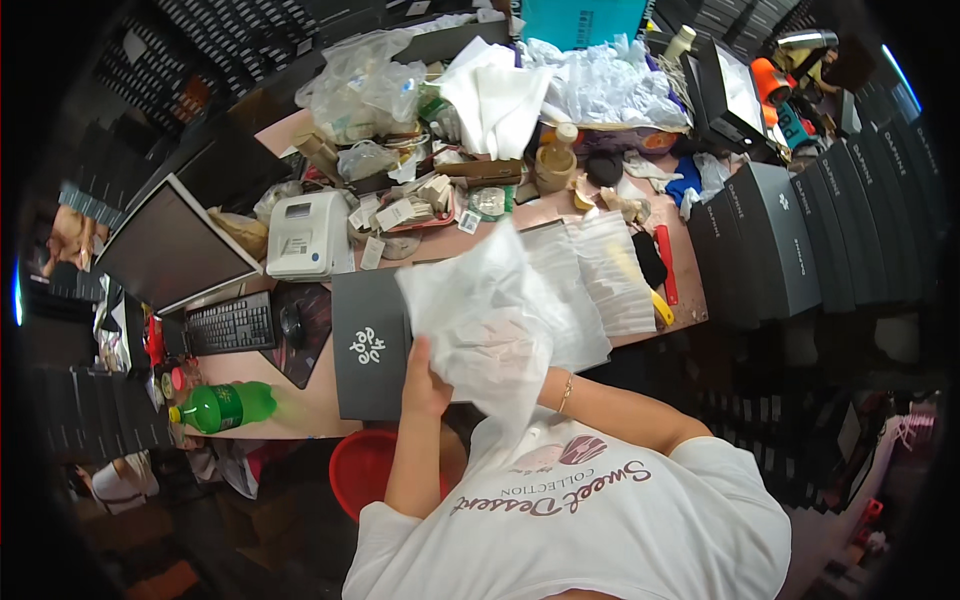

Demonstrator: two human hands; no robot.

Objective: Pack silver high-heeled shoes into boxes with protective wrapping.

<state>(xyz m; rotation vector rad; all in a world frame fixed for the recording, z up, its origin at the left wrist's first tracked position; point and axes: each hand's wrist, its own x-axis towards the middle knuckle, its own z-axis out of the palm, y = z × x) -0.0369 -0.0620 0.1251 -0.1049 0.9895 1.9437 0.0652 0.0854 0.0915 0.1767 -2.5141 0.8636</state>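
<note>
A crumpled sheet of thin white tissue paper (470, 300) is held up in front of my chest, over the near edge of the table. My left hand (428, 382) grips its left edge, the fingers partly behind it. My right hand (508, 338) shows faintly pink through the sheet, which covers its fingers, and appears to hold it from behind. Beyond the paper, white tissue (570, 300) is spread over a dark flat box or tray. A dark grey box lid (368, 300) with a white logo lies by my left hand.
At left are a monitor (175, 245), keyboard (232, 323), mouse (291, 325), label printer (308, 235) and green bottle (225, 406). Clutter and bags (360, 85) fill the back. Dark boxes (765, 240) stand right, near a red-handled tool (665, 265). A red bucket (360, 470) is below the table.
</note>
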